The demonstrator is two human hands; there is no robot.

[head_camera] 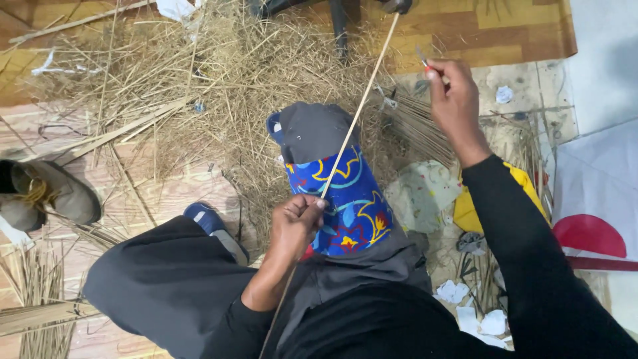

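My left hand (297, 223) pinches a long thin bamboo stick (359, 110) that runs from my lap up and to the right, across my raised knee. A blue cloth with yellow and red patterns (345, 196) is wrapped over that knee. My right hand (453, 100) is lifted to the right of the stick and grips a small blade with a red handle (424, 61). The blade is apart from the stick.
A heap of dry straw and shavings (219, 73) covers the wooden floor ahead. A bundle of thin sticks (419, 129) lies under my right hand. Brown shoes (46, 193) sit at the left. A white sheet with a red disc (591, 199), a yellow sheet and paper scraps lie at the right.
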